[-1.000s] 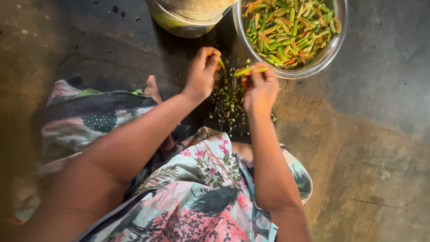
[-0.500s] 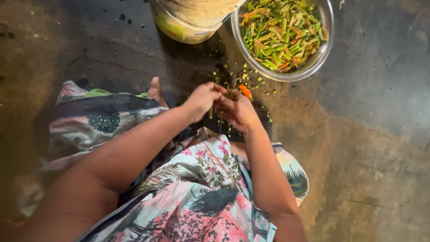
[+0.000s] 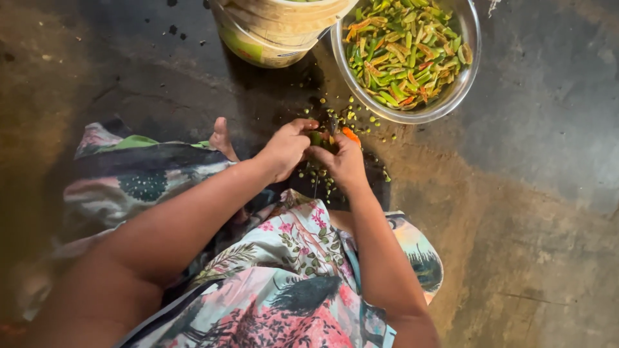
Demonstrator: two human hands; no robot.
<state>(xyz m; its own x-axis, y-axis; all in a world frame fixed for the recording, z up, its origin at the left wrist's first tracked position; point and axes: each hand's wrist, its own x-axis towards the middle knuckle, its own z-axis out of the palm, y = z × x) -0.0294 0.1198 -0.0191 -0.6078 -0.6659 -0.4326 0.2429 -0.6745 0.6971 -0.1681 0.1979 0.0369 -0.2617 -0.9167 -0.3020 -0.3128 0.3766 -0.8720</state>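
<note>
Standing at the top edge, a cream tub with a green and yellow label sits just beside a steel bowl filled with green and orange chilli pieces. Green bits lie scattered on the dark floor below them. Both arms reach forward, the left hand and right hand touching, fingers pinched closed around a green chilli with an orange tip.
</note>
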